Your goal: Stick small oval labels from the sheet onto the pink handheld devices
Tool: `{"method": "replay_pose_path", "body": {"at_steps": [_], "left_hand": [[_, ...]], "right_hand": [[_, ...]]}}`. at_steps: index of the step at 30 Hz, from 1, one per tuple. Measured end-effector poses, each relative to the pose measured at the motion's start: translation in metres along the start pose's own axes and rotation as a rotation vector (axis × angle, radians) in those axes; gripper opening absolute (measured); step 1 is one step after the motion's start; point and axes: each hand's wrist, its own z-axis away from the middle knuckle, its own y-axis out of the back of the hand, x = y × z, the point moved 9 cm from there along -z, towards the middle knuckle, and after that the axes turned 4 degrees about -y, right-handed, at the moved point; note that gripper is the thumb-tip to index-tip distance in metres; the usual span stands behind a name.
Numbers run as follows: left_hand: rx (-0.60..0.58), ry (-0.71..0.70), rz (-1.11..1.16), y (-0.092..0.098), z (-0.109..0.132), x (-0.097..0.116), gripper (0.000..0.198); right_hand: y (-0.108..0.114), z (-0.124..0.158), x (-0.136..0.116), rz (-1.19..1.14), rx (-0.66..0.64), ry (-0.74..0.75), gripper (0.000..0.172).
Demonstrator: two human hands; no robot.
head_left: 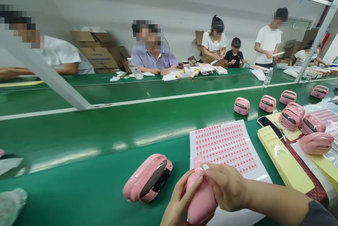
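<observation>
A glossy pink plastic device (201,201) is held low in front of me, its narrower end pointing away. My left hand (182,198) is closed round its left side. Against its upper right side, my right hand (224,185) is closed, with the fingertips pressed together near the narrow end; whether a small piece is between them is hidden. Under and beyond both hands lies a white sheet of small pink stickers (221,145) in rows. To the left, a second pink device (148,178) with a dark glossy panel rests on the green table.
Several pink devices (242,106) stand at the right. Nearby are a yellow paper stack (283,159), a phone (269,126) and tweezers (282,132). A green conveyor belt (105,127) crosses ahead, with a slanted metal post (52,67). Several people sit or stand beyond it.
</observation>
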Motion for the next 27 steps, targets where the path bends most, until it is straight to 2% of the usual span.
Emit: {"method": "replay_pose_path", "body": {"at_steps": [6, 9, 12, 15, 18, 21, 27], "left_hand": [[0.065, -0.104, 0.002, -0.004, 0.002, 0.006, 0.071], [0.047, -0.123, -0.027, -0.008, 0.003, 0.011, 0.071], [0.028, -0.152, -0.080, -0.010, 0.003, 0.018, 0.073], [0.024, -0.216, -0.144, -0.012, 0.004, 0.026, 0.084], [0.019, -0.287, -0.200, -0.014, 0.006, 0.032, 0.091], [0.010, -0.325, -0.241, -0.015, 0.007, 0.037, 0.090], [-0.184, -0.411, -0.511, -0.028, 0.008, 0.038, 0.093]], "right_hand": [[0.011, 0.000, 0.011, -0.053, 0.030, -0.151, 0.065], [0.015, 0.000, 0.016, -0.108, 0.055, -0.221, 0.062], [0.020, 0.000, 0.015, -0.158, 0.098, -0.246, 0.058], [0.019, 0.001, 0.012, -0.187, 0.107, -0.247, 0.057], [0.016, 0.002, 0.010, -0.200, 0.101, -0.224, 0.057], [0.013, 0.002, 0.009, -0.184, 0.106, -0.172, 0.057], [0.005, -0.003, -0.003, -0.064, 0.047, 0.063, 0.058]]}}
